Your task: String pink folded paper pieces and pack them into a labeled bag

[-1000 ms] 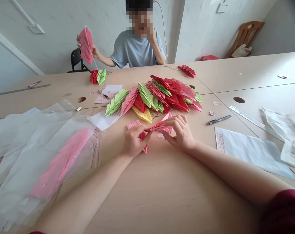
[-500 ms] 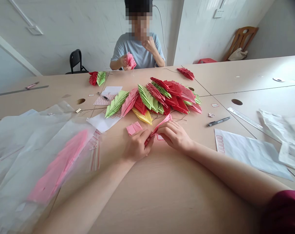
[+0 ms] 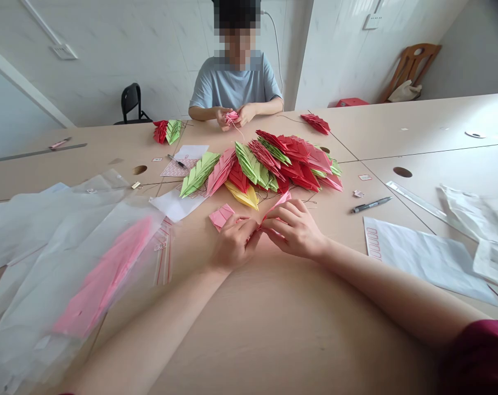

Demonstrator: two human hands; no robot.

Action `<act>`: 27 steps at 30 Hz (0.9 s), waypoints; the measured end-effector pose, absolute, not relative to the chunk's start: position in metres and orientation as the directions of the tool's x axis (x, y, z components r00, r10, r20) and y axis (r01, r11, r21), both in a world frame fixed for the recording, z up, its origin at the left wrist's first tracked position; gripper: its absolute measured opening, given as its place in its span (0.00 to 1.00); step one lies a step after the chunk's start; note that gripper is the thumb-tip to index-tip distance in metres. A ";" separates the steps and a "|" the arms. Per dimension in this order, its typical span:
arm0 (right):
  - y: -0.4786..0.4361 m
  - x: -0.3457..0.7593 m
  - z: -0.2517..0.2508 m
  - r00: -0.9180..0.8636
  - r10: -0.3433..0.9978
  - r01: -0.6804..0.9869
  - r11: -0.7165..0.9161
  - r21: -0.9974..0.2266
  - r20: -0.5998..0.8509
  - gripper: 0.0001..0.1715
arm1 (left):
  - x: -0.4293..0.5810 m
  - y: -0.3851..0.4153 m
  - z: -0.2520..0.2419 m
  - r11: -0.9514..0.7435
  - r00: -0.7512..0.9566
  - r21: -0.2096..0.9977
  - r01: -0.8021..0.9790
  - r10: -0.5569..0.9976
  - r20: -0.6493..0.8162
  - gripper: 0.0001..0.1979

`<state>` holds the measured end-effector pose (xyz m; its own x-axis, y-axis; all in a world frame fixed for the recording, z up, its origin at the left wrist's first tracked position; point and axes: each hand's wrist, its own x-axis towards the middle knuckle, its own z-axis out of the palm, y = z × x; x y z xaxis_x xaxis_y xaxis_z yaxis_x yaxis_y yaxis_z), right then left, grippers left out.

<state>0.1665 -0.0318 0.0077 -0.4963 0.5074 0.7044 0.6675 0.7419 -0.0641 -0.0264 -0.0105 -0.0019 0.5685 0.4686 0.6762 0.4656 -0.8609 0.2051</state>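
Between my two hands is a pink folded paper piece (image 3: 282,199), its far end sticking up past my right fingers. My left hand (image 3: 236,241) is closed, pinching the near end of the paper. My right hand (image 3: 290,227) is closed on the same paper, fingertips almost touching the left ones. Much of the paper is hidden behind the fingers. A second pink folded paper piece (image 3: 221,217) lies on the table just beyond my left hand. Past both hands lies a pile of red, pink and green folded paper pieces (image 3: 294,159) with a yellow folded piece (image 3: 243,194) at its near edge.
Clear plastic bags (image 3: 72,252) with pink paper inside spread over the left. At right lie a pen (image 3: 371,204), a ruler (image 3: 416,200) and a white packet (image 3: 422,258). Across the table (image 3: 282,329) a person (image 3: 236,82) holds a pink paper piece.
My hands have drawn slightly closer together around the pink paper. The person opposite has lowered a raised hand, and both their hands now hold their pink piece near the table.
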 end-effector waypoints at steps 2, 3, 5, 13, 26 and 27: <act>-0.033 0.167 0.009 -0.491 0.525 0.675 0.734 -0.078 0.695 0.05 | -0.027 -0.010 -0.001 -0.870 0.575 0.213 0.445 0.460 0.677 0.10; -0.033 0.167 0.009 -0.485 0.537 0.678 0.729 -0.091 0.691 0.05 | -0.027 -0.010 -0.001 -0.870 0.571 0.217 0.443 0.461 0.680 0.11; -0.033 0.168 0.009 -0.466 0.556 0.685 0.719 -0.117 0.689 0.05 | -0.027 -0.011 0.000 -0.863 0.557 0.222 0.453 0.468 0.686 0.11; -0.028 0.176 0.005 -0.436 0.567 0.695 0.706 -0.139 0.699 0.06 | -0.027 -0.014 0.006 -0.867 0.526 0.189 0.461 0.439 0.729 0.15; -0.009 0.213 0.004 -0.122 0.683 0.784 0.512 -0.352 0.720 0.07 | -0.034 -0.009 0.005 -0.776 0.407 0.226 0.588 0.526 0.747 0.12; -0.009 0.213 0.007 -0.139 0.666 0.752 0.553 -0.359 0.733 0.07 | -0.033 -0.008 0.005 -0.780 0.420 0.213 0.588 0.520 0.744 0.10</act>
